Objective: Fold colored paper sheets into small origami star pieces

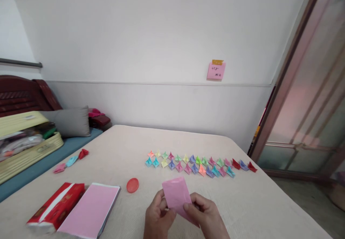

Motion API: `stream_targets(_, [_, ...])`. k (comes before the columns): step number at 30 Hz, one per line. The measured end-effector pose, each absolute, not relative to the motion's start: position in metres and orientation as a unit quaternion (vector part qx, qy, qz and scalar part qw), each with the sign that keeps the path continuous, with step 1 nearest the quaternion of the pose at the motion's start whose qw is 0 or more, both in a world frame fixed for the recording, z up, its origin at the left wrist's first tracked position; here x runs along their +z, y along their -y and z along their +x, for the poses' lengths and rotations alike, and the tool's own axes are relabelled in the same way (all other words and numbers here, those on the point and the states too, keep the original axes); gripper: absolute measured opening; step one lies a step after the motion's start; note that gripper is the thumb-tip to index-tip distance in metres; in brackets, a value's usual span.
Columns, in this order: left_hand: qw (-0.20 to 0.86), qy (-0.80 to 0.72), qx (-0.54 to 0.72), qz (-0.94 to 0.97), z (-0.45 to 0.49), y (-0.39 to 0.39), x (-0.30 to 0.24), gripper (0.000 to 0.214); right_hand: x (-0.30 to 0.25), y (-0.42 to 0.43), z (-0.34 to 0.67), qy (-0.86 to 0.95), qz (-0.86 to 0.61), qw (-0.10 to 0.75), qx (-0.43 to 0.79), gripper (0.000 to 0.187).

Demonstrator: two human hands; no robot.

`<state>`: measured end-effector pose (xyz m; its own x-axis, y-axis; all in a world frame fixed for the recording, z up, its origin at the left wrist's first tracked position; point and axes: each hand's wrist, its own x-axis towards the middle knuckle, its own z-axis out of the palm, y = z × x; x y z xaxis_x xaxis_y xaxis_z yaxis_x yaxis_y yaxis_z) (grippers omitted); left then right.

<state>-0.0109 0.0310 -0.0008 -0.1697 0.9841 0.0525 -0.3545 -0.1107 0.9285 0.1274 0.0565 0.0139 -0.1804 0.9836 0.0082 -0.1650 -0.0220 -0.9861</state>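
Both my hands hold a folded pink paper sheet (176, 195) just above the table near its front edge. My left hand (157, 215) pinches the sheet's lower left side, fingers curled. My right hand (206, 212) grips the lower right edge with thumb on top. Beyond the sheet, two rows of several small folded paper shapes (198, 163) in many colours lie on the beige table (256, 203).
A stack of pink paper (90, 210) and a red tissue pack (58, 206) lie at the front left, a red round lid (132, 185) beside them. Three folded shapes (71, 161) sit at the left edge. A sofa with a yellow box (25, 145) stands left; a glass door (309, 99) right.
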Motion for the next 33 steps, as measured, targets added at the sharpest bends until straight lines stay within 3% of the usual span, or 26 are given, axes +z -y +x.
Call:
stream_targets(8, [0.590, -0.407, 0.641, 0.275, -0.010, -0.028, 0.013, 0.042, 0.011, -0.059, 0.129, 0.610, -0.431, 0.483, 0.456, 0.016])
stream_targets(17, [0.663, -0.400, 0.598, 0.209, -0.014, -0.027, 0.017, 0.034, 0.009, -0.059, 0.130, 0.652, -0.451, 0.468, 0.391, 0.010])
stream_targets(25, [0.673, -0.364, 0.616, 0.188, -0.012, -0.031, 0.002, 0.026, 0.006, -0.060, 0.124, 0.596, -0.426, 0.509, 0.452, 0.010])
stream_targets(27, [0.626, -0.390, 0.647, 0.193, -0.012, -0.033, 0.000, 0.028, 0.000, -0.063, 0.125, 0.571, -0.434, 0.516, 0.469, 0.020])
stream_targets(31, [0.498, -0.445, 0.708, 0.230, -0.012, -0.032, 0.006, 0.034, -0.011, -0.066, 0.128, 0.504, -0.392, 0.512, 0.575, 0.074])
stream_targets(33, [0.448, -0.458, 0.730, 0.238, -0.011, -0.030, 0.012, 0.047, -0.010, -0.064, 0.127, 0.485, -0.342, 0.493, 0.636, 0.087])
